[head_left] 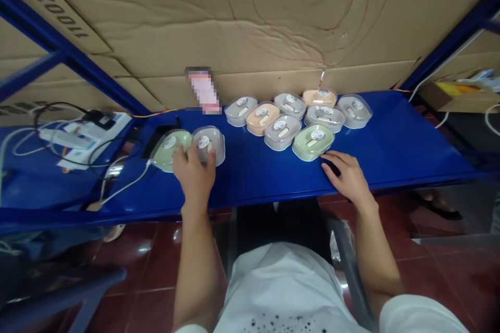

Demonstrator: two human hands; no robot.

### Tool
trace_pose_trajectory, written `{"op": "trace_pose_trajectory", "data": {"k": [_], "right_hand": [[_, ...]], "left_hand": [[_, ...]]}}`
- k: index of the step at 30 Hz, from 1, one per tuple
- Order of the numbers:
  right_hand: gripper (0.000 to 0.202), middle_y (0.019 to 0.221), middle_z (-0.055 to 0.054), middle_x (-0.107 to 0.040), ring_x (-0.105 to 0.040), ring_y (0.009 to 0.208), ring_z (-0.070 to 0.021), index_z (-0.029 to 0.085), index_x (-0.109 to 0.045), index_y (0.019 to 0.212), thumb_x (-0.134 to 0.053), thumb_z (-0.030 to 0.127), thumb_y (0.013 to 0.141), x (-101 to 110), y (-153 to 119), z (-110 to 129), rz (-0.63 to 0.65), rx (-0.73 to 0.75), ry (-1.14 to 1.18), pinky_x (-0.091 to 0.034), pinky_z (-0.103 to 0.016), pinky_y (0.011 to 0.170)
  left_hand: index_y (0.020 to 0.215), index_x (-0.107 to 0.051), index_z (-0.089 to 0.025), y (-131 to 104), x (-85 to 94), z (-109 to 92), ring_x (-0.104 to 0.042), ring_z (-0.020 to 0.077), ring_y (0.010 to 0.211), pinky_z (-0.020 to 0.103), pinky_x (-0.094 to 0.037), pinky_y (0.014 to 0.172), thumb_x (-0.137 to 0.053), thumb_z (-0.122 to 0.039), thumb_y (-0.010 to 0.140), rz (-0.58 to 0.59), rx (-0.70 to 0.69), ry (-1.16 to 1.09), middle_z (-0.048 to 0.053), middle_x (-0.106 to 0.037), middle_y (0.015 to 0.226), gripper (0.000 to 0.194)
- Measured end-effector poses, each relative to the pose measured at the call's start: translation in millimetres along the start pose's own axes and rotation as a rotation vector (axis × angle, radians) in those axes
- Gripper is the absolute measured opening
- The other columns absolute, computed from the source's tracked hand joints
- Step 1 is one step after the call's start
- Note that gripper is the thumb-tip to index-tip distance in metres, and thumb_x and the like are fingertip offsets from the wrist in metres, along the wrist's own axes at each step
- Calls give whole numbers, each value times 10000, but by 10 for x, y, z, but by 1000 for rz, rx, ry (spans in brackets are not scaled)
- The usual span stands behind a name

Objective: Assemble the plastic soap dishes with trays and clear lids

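Note:
My left hand [194,170] lies with fingers spread over a grey plastic box with a clear lid [214,152]. Its outer fingers reach the edge of a green box [167,146] on the left. My right hand [347,173] has its thumb and fingers apart, fingertips at the lower right corner of another green box [312,141]. Behind that one stand grey boxes [282,132] and peach boxes [262,118] in a loose cluster. Each carries a round white sticker and a small pale strip on top. They look like soap boxes.
The boxes rest on a blue table [253,177] against a cardboard wall [164,36]. A blurred-out phone-like object [203,91] leans at the back. Power strips [97,135] and cables crowd the left. An open carton [461,94] stands at far right.

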State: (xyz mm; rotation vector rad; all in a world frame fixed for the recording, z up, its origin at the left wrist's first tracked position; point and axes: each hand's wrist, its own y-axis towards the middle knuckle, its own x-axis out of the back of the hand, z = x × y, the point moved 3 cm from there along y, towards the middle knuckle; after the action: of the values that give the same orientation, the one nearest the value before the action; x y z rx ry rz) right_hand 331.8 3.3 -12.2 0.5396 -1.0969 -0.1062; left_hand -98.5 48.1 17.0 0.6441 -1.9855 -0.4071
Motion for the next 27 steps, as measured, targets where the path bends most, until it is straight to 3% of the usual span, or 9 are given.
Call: {"op": "trace_pose_trajectory", "data": {"k": [3, 9, 12, 14, 16, 18, 21, 24, 27], "right_hand": [[351, 1344, -107, -756, -699, 1265, -320, 250, -755, 1288, -537, 444, 1092, -21, -4, -16, -9, -10, 6, -526, -528, 1075], [344, 1338, -98, -762, -703, 1263, -307, 251, -762, 1270, -539, 443, 1093, -27, -13, -27, -19, -30, 13, -523, -516, 1086], [336, 1326, -91, -769, -706, 1260, -301, 247, -762, 1263, -541, 434, 1093, -23, -11, -25, -16, -28, 16, -522, -508, 1084], [334, 1320, -94, -771, -707, 1258, -302, 247, -764, 1257, -541, 432, 1093, -18, -9, -24, -21, -29, 20, -523, -510, 1087], [332, 1318, -97, -771, -708, 1258, -303, 248, -765, 1253, -541, 433, 1092, -16, -9, -25, -27, -31, 25, -524, -511, 1088], [333, 1321, -99, -770, -708, 1259, -305, 245, -765, 1253, -541, 433, 1094, -17, -10, -25, -29, -30, 23, -525, -509, 1084], [333, 1322, -104, -768, -711, 1250, -309, 234, -764, 1251, -540, 428, 1098, -20, -16, -21, -32, -33, 13, -527, -504, 1069], [329, 1323, -104, -768, -711, 1249, -312, 234, -765, 1244, -540, 425, 1101, -22, -19, -16, -30, -41, 9, -527, -505, 1064], [319, 1322, -103, -769, -712, 1252, -315, 237, -764, 1241, -549, 424, 1098, -16, -16, -12, -41, -40, 21, -528, -512, 1065]], "left_hand": [[1432, -640, -162, -140, -48, 5, -539, 430, 1431, 627, -427, 1198, -597, -530, 1011, 58, -3, 12, 233, -602, 1449, 561], [1535, -593, -231, -385, -320, -617, -600, 380, 1321, 561, -511, 1121, -605, -561, 1032, 241, -53, -139, 196, -512, 1493, 601], [1596, -527, -247, -460, -330, -743, -634, 310, 1259, 496, -544, 1096, -571, -564, 1059, 342, -66, -299, 188, -452, 1521, 626], [1621, -490, -245, -428, -238, -640, -595, 318, 1348, 501, -510, 1154, -558, -550, 1070, 322, -91, -324, 188, -451, 1553, 633], [1612, -500, -222, -314, -71, -388, -452, 377, 1515, 569, -393, 1260, -579, -553, 1058, 173, -96, -221, 201, -454, 1590, 650], [1598, -515, -204, -167, 106, -47, -357, 445, 1573, 655, -327, 1277, -598, -568, 1040, 18, -4, -71, 223, -387, 1659, 672], [1593, -526, -181, -13, 246, 349, -304, 578, 1556, 820, -297, 1192, -634, -563, 1008, 28, 130, 105, 260, -346, 1690, 708], [1519, -616, -178, -26, 242, 356, -386, 565, 1489, 822, -347, 1151, -655, -550, 996, 57, 90, 139, 277, -444, 1601, 642], [1448, -691, -201, -146, 127, 74, -479, 486, 1410, 732, -395, 1171, -642, -511, 1012, 66, -8, 111, 246, -527, 1500, 537]]}}
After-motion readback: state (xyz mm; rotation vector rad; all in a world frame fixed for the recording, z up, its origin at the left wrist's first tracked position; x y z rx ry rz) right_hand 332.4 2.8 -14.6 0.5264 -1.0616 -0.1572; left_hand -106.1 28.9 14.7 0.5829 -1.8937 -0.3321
